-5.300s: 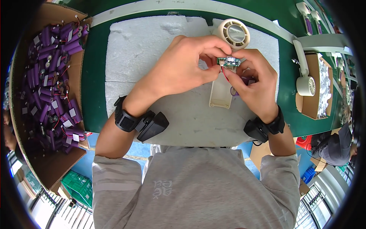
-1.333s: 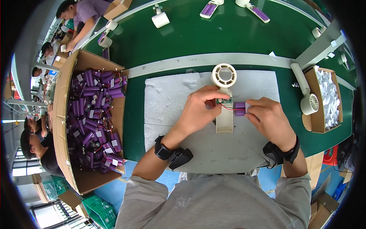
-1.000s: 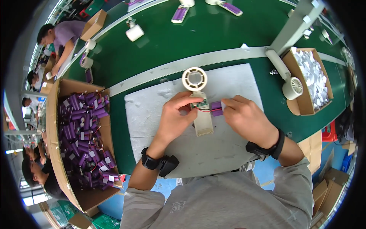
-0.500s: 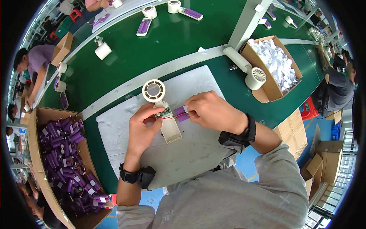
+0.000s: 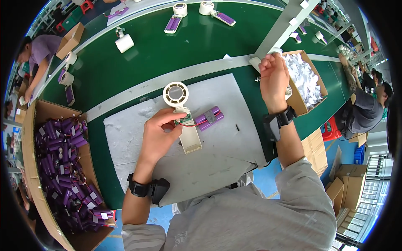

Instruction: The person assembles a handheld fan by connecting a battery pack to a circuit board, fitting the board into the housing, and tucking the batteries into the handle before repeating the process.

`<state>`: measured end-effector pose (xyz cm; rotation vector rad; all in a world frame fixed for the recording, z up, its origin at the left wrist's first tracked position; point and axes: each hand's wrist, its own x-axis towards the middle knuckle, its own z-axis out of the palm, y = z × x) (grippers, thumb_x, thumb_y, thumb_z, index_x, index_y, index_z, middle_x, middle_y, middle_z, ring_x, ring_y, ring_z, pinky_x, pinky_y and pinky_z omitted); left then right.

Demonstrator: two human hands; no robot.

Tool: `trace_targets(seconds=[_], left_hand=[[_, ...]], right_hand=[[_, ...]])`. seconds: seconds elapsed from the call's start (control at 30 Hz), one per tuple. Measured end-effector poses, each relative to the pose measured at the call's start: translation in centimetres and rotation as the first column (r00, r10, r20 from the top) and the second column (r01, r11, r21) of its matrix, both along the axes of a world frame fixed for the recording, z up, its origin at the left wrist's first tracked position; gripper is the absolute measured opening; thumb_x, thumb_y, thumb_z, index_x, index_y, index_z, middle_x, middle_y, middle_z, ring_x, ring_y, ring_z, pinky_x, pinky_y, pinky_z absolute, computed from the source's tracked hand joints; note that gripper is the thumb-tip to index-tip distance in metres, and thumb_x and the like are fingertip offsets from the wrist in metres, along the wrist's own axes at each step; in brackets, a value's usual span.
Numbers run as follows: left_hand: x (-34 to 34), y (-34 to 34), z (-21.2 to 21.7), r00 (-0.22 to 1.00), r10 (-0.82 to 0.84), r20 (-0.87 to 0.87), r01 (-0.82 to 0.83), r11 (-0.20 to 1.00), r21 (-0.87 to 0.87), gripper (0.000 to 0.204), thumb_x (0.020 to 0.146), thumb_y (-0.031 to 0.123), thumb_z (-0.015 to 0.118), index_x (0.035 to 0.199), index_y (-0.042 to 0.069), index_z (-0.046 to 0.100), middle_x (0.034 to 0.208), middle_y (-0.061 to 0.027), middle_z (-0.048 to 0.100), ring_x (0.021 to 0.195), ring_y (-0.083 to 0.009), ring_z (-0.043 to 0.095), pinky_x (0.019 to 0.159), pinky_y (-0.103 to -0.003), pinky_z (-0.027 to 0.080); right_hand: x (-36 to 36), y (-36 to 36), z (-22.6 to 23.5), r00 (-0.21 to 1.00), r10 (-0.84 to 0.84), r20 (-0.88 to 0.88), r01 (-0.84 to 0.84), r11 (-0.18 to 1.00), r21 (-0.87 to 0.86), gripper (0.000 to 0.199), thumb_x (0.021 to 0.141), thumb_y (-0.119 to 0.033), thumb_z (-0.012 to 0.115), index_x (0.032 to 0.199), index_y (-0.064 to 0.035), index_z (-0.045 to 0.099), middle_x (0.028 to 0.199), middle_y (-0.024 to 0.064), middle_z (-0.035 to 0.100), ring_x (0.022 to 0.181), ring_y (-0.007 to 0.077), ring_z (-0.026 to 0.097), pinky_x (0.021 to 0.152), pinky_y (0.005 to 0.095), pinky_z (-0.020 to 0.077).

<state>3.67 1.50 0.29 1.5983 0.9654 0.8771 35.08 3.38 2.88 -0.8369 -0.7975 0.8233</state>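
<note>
My left hand is closed on the edges of a cream handheld fan, its thumb and fingers beside a small green circuit board in the opened handle. A red wire runs from the board to a purple two-cell battery pack with a dark grey patch, lying on the pad just right of the handle. My right hand is raised beside the grey post, fingers curled together. A bit of white shows by its fingertips, but what it grips is unclear. Behind this hand, another cream fan is mostly hidden.
A whitish foam pad covers the work spot. At left stands a carton of purple battery packs; at right, a carton of white paper slips. The grey post rises beside it. Several fans lie across the green table.
My right hand has left the battery pack and moved up and right to the post. The pack now lies free, its grey patch showing. My left hand keeps its hold on the fan.
</note>
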Motion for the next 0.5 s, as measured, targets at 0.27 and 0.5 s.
trace_targets(seconds=[0.27,0.5], left_hand=[[-1.6,-0.9,-0.8,0.997,0.043,-0.057,-0.042,0.999,0.028,0.031,0.075,-0.005,0.065,0.104,0.005,0.072,0.107,-0.0107,0.068,0.079,-0.0148,0.066,0.070,-0.026,0.054],[-1.6,-0.6,-0.3,0.996,0.012,-0.085,0.004,0.982,0.191,0.032,0.074,-0.003,0.066,0.103,0.007,0.073,0.098,-0.0101,0.069,0.074,-0.0165,0.066,0.066,-0.027,0.053]], right_hand=[[-7.6,-2.7,-1.4,0.494,0.486,0.721,-0.387,0.866,-0.318,0.024,0.087,-0.010,0.063,0.110,-0.0045,0.059,0.094,0.0045,0.062,0.086,0.0153,0.060,0.071,0.0293,0.0473],[-9.4,-4.0,-0.3,-0.016,0.520,0.854,-0.445,0.761,-0.472,0.035,0.077,-0.007,0.071,0.110,-0.0023,0.061,0.097,0.0077,0.063,0.090,0.0146,0.061,0.076,0.0330,0.0510]])
